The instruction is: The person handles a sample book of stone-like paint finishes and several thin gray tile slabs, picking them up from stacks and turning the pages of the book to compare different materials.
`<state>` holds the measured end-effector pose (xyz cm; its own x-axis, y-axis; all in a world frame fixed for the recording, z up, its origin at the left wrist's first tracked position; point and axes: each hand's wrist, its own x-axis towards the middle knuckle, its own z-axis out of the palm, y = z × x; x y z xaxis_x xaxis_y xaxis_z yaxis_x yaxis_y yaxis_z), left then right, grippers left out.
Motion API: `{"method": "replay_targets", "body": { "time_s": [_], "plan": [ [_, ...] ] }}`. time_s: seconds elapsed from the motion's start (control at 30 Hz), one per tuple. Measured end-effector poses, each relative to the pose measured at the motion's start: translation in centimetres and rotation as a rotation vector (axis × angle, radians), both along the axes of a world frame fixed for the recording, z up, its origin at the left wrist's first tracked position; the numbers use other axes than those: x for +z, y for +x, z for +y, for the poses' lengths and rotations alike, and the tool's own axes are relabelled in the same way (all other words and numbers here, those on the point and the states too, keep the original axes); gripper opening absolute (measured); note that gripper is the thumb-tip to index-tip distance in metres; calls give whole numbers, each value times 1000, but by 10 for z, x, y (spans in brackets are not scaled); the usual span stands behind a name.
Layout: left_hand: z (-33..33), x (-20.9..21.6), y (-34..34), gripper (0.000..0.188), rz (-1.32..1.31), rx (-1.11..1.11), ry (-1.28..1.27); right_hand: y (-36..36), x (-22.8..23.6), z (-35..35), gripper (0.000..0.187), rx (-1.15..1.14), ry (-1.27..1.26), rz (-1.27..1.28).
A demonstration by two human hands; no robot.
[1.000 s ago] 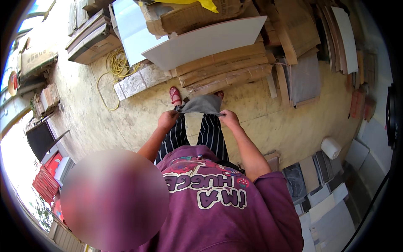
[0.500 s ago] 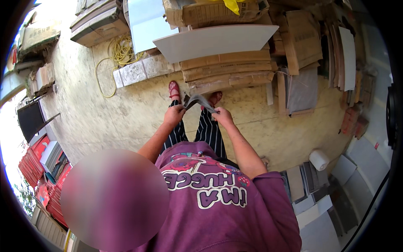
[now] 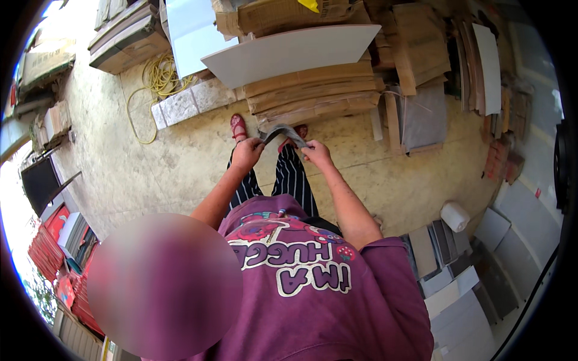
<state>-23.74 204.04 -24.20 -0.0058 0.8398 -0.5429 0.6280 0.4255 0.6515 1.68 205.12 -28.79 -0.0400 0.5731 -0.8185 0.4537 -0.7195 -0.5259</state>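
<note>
A grey strip of cloth (image 3: 280, 129), looking like a rag, is stretched in an arch between my two hands, in front of my legs. My left hand (image 3: 246, 153) is closed on its left end, and my right hand (image 3: 317, 154) pinches the right end. Just beyond the cloth stands a stack of brown cardboard boxes (image 3: 313, 96). A long white panel (image 3: 289, 54) lies tilted on top of that stack, apart from both hands.
Left of the stack are a marbled white block (image 3: 195, 103) and a coiled yellow hose (image 3: 159, 75). Flat boards (image 3: 424, 120) lean at the right. Behind me on the right are tile samples (image 3: 424, 253) and a white roll (image 3: 454, 216). Red racks (image 3: 45, 249) stand at the left.
The view has shifted slightly, so the surroundings sit further left and a little higher. Both hands still hold the grey cloth, which is now arched a bit more evenly.
</note>
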Motion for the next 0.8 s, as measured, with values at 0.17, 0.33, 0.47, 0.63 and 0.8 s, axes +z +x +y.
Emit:
{"method": "replay_targets", "body": {
  "time_s": [0.17,0.33,0.47,0.63,0.8],
  "plan": [
    [12,21,29,18,-18,-67,47,-6,6,11,32,-163,-273,173],
    [11,36,68,17,-112,-140,106,-17,20,17,41,-155,-376,282],
    [7,40,86,16,-90,-216,174,-7,19,16,43,-100,-370,301],
    [-2,40,95,16,-146,-189,100,9,23,17,44,-4,-395,245],
    [-9,41,101,16,-122,-246,60,9,24,13,42,105,-290,200]
  ]
}}
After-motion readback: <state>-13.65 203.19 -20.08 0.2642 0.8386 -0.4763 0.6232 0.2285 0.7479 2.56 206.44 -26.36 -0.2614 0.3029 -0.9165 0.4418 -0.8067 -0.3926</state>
